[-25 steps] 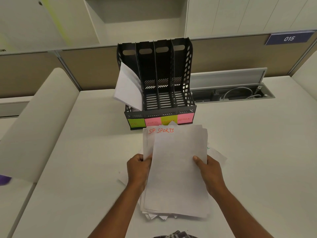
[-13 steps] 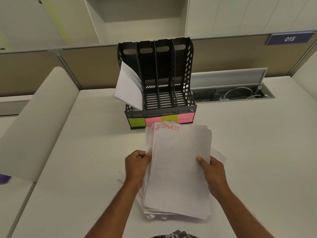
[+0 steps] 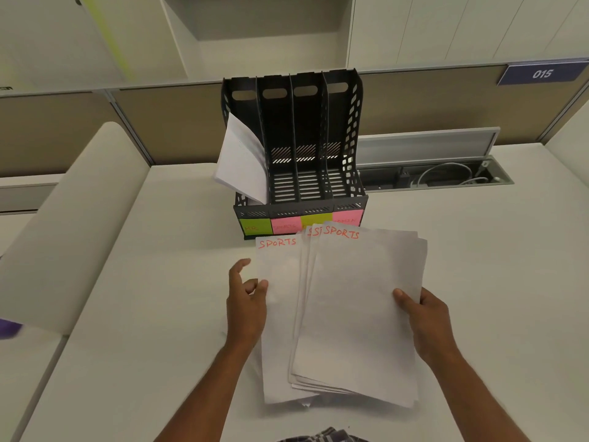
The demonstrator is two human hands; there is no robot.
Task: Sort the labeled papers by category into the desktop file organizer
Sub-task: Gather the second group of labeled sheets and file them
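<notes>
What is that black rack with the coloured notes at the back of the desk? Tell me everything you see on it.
The desktop file organizer is a black plastic rack with four upright slots, perforated sides and slatted floors. It stands on the white desk against the partition. Sticky labels run along its front: green, pink, green, pink; the first reads HR, the second SPORTS. White papers lean out of the leftmost slot; the other three look empty. Neither hand touches it.

Dim, even indoor light; soft shadows; wide-angle edge warp.
</notes>
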